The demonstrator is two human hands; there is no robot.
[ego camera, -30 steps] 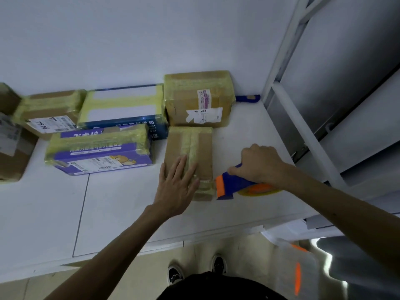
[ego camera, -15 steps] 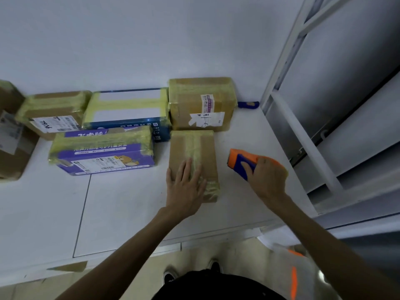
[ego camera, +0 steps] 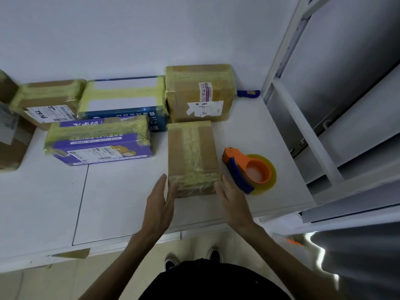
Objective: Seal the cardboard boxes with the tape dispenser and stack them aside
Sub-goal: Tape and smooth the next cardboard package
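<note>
- Near box (ego camera: 190, 152): brown cardboard, with yellowish tape along the middle and across the near end.
- Dispenser (ego camera: 244, 169): orange body, blue handle, yellow tape roll.
- Purple box (ego camera: 101, 146): purple with white print and a white label, yellow tape on top.
- Blue box (ego camera: 123, 100): white top, dark blue side, yellow tape bands.
- Far box (ego camera: 199, 94): brown, yellow tape, white labels, one printed purple.
- Worktop (ego camera: 121, 202): white.

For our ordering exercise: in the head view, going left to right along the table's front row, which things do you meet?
From the left edge: brown box → purple box → taped cardboard box → tape dispenser.
</note>
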